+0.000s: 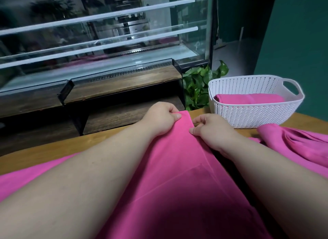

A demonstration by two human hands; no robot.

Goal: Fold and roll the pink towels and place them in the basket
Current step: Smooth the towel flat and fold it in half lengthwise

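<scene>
We look down on a light brown wooden surface [44,150]. A long folded bright pink towel [177,167] lies across it from near to far. At the right lies a crumpled pink towel [301,146], just beside the near side of a white perforated plastic basket [252,114] with a rolled pink towel [248,98] inside. Our left hand [159,119] pinches the long towel's far left corner, fingers [175,116] curled. Our right hand [211,130] pinches its far right edge, fingers [197,121] bent onto the cloth.
</scene>
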